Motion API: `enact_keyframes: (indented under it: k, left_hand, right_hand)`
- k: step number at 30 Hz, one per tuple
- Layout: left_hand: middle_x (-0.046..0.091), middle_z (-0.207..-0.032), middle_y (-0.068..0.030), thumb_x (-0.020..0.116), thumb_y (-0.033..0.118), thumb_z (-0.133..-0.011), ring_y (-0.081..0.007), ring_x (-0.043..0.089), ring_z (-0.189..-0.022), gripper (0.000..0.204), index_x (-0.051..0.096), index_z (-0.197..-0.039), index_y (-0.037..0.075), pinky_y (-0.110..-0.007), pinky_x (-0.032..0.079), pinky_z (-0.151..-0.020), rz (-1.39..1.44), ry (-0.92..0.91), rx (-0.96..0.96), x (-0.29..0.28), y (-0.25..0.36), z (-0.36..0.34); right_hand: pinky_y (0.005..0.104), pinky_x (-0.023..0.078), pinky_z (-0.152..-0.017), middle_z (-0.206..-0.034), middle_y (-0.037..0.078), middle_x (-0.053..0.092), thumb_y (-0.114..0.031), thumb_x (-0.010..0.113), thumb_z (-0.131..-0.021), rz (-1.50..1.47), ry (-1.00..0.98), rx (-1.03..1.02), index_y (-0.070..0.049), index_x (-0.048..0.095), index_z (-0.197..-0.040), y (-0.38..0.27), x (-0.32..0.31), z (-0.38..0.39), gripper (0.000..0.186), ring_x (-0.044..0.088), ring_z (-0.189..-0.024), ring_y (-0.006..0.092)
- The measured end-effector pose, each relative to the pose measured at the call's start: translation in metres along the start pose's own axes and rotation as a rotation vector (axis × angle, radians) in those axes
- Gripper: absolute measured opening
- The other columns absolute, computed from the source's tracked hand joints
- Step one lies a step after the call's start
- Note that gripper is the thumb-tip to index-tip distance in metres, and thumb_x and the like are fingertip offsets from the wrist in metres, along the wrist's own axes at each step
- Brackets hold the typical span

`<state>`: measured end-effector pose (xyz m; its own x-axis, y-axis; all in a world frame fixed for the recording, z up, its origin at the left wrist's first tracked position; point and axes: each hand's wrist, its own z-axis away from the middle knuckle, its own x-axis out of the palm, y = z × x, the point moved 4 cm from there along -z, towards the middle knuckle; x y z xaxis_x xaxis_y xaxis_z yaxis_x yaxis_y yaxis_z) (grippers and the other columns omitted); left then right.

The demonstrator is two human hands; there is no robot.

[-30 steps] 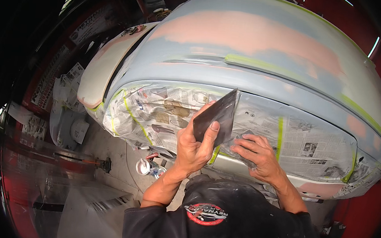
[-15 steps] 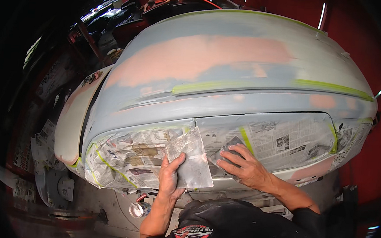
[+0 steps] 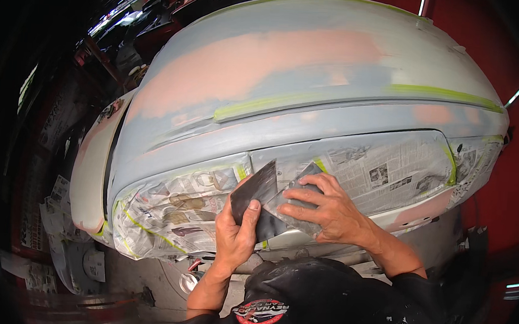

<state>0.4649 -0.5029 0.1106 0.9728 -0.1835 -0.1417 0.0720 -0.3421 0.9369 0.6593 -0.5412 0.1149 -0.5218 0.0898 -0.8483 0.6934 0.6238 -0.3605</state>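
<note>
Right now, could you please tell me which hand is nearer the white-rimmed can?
Left: the left hand is above and slightly right of the white-rimmed can in the picture; the right hand is much farther right.

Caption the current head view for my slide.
Left hand holds a dark flat sheet, right hand a grey piece, beside a car body partly masked with newspaper.

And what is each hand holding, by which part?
Left hand: dark sheet, by its left edge, thumb on top. Right hand: grey piece, fingers across its face.
</note>
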Motion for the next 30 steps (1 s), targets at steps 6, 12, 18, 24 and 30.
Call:
enact_keyframes:
  k: [6, 12, 18, 24, 30]
  left_hand:
    - [0.065, -0.118, -0.0127, 0.056, 0.007, -0.099, -0.0172, 0.062, -0.100, 0.032, 0.055, -0.129, -0.004, -0.029, 0.047, -0.095, 0.290, 0.821, 0.414, -0.051, -0.022, -0.036]
    - [0.042, -0.147, -0.0166, 0.045, -0.006, -0.097, -0.0276, 0.045, -0.129, 0.046, 0.040, -0.143, 0.000, -0.041, 0.032, -0.113, -0.594, 0.818, 0.770, -0.130, -0.099, -0.132]
    - [0.045, -0.143, -0.0193, 0.049, -0.006, -0.092, -0.0344, 0.045, -0.130, 0.059, 0.036, -0.147, 0.009, -0.059, 0.027, -0.110, -1.205, 0.776, 0.710, -0.136, -0.146, -0.169]
    - [0.043, -0.142, -0.0214, 0.047, -0.008, -0.092, -0.0366, 0.043, -0.131, 0.054, 0.038, -0.145, 0.003, -0.052, 0.030, -0.112, -1.078, 0.830, 0.668, -0.142, -0.155, -0.164]
    - [0.033, -0.147, -0.0202, 0.041, -0.012, -0.095, -0.0341, 0.038, -0.135, 0.052, 0.037, -0.145, 0.000, -0.041, 0.034, -0.112, -0.957, 0.831, 0.619, -0.142, -0.159, -0.168]
  right_hand:
    - [0.0431, 0.042, -0.102, -0.130, 0.004, 0.060, 0.001, 0.066, -0.067, -0.320, -0.008, 0.055, -0.017, 0.060, -0.130, 0.027, 0.014, 0.019, 0.065, 0.052, -0.120, 0.0295]
    - [0.0301, 0.042, -0.099, -0.124, 0.011, 0.062, 0.009, 0.046, -0.078, -0.865, 0.549, 0.440, 0.000, 0.057, -0.130, 0.070, -0.032, 0.072, 0.054, 0.058, -0.114, 0.0188]
    - [0.0302, 0.042, -0.100, -0.121, 0.014, 0.064, 0.013, 0.045, -0.075, -0.177, 0.609, 0.514, -0.001, 0.056, -0.131, 0.103, -0.139, 0.067, 0.059, 0.059, -0.115, 0.0211]
    - [0.0350, 0.041, -0.104, -0.126, 0.015, 0.063, 0.016, 0.044, -0.076, 0.129, 0.424, 0.528, -0.005, 0.059, -0.131, 0.166, -0.182, 0.007, 0.061, 0.058, -0.120, 0.0268]
    - [0.0421, 0.043, -0.100, -0.127, 0.014, 0.063, 0.013, 0.048, -0.072, 0.600, -0.002, 0.450, -0.009, 0.062, -0.129, 0.257, -0.152, -0.047, 0.062, 0.057, -0.120, 0.0312]
